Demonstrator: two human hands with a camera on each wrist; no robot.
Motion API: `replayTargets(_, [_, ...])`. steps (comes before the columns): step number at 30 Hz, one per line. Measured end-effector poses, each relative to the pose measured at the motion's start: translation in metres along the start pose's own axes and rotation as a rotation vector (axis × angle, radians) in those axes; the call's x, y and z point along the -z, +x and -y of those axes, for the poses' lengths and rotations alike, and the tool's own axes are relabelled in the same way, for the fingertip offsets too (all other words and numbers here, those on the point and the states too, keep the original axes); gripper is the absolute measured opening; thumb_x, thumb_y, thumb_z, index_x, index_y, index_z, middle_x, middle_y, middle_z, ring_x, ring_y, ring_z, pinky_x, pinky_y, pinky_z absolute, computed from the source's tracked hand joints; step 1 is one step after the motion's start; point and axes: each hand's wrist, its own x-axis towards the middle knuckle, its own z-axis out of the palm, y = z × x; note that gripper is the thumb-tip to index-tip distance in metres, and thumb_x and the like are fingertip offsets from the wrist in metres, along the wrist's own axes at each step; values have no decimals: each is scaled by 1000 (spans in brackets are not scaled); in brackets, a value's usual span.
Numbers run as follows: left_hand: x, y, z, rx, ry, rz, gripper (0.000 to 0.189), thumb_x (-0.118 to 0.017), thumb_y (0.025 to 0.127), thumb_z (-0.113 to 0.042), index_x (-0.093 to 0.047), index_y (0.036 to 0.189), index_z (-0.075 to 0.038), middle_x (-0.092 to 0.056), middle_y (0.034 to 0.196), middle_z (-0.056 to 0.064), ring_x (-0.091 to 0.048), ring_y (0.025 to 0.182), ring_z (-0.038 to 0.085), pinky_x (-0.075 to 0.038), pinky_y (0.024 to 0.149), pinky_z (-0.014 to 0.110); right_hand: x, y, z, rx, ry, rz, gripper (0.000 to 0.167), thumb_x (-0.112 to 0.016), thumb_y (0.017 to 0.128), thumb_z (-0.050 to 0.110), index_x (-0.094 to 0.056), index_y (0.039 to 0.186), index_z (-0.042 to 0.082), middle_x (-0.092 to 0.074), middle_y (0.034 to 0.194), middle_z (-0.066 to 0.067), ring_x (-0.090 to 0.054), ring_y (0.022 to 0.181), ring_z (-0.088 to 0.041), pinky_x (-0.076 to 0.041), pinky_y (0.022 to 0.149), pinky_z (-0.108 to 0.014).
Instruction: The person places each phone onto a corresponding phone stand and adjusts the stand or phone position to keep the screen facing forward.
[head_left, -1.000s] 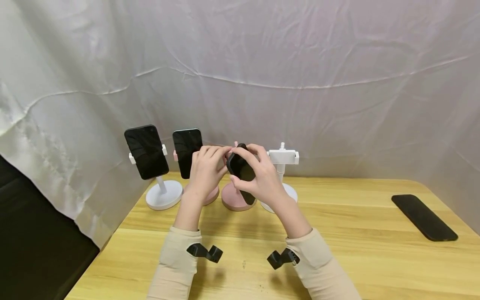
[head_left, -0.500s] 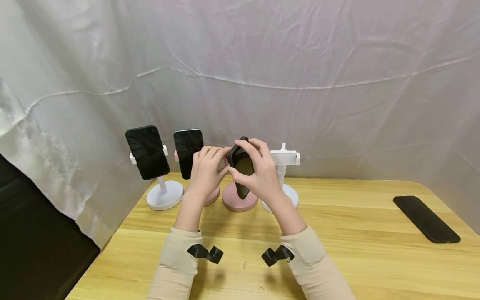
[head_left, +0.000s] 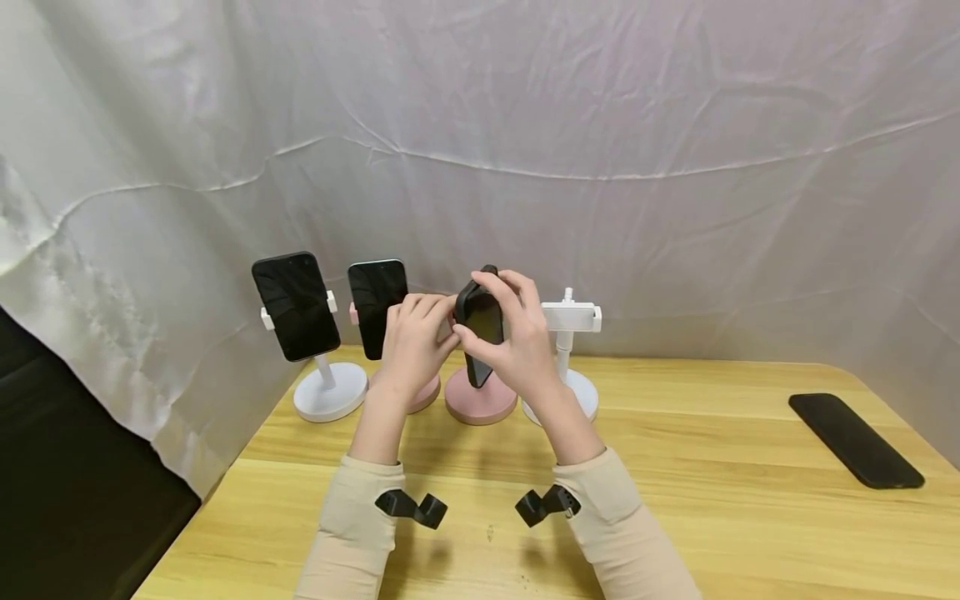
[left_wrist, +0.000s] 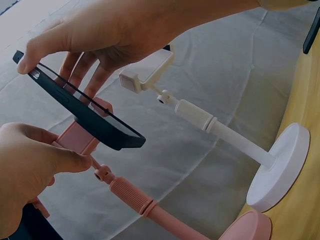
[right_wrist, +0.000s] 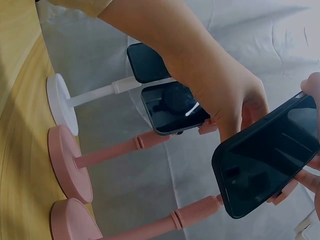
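Above a pink phone stand [head_left: 480, 400], my right hand [head_left: 527, 343] holds a black phone [head_left: 483, 321] by its edges, thumb on one side and fingers on the other. The phone stands tilted, lower end free. My left hand [head_left: 412, 343] pinches the stand's pink clamp [left_wrist: 79, 138] from the left. In the left wrist view the phone [left_wrist: 82, 111] lies against or just in front of that clamp; whether it is seated between both clamp arms cannot be told. The phone's dark screen [right_wrist: 270, 155] shows in the right wrist view.
To the left, a white stand [head_left: 330, 392] and another pink stand [right_wrist: 67, 162] each bear a phone. On the right is a white stand [head_left: 570, 317] with a bare clamp. A black phone-shaped slab [head_left: 855, 440] lies on the wooden table [head_left: 712, 483]. A grey curtain [head_left: 600, 167] hangs behind.
My right hand has moved slightly left and up, lifting and turning the black phone over the pink stand. My left hand stays at the clamp.
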Motion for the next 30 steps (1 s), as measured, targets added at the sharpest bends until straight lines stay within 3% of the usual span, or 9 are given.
replayTargets(8, [0,0,-1,-7,2,-7,37,-74,86,-26,-67,121,-14,-69,113,4,-55,108,25,-42,88,46,-5,1,-3,-18,23,-42,58,-80,76,16,-57,129,9,-48,123,-23,-54,105,-33,-53,79,-44])
replayTargets(17, [-1,-1,1,-30,9,-27,27,-73,87,-26,-67,109,-12,-69,111,5,-56,107,26,-42,88,46,-12,1,-2,-21,-59,-76,58,-81,77,21,-58,130,12,-48,124,-23,-53,110,-32,-51,89,-43])
replayTargets(30, [-9,-5,8,-134,-6,-190,29,-77,83,-27,-69,100,-6,-72,104,9,-58,103,28,-40,84,45,-18,4,5,-67,-130,-102,53,-76,81,24,-58,131,15,-47,126,-23,-49,111,-32,-49,91,-41])
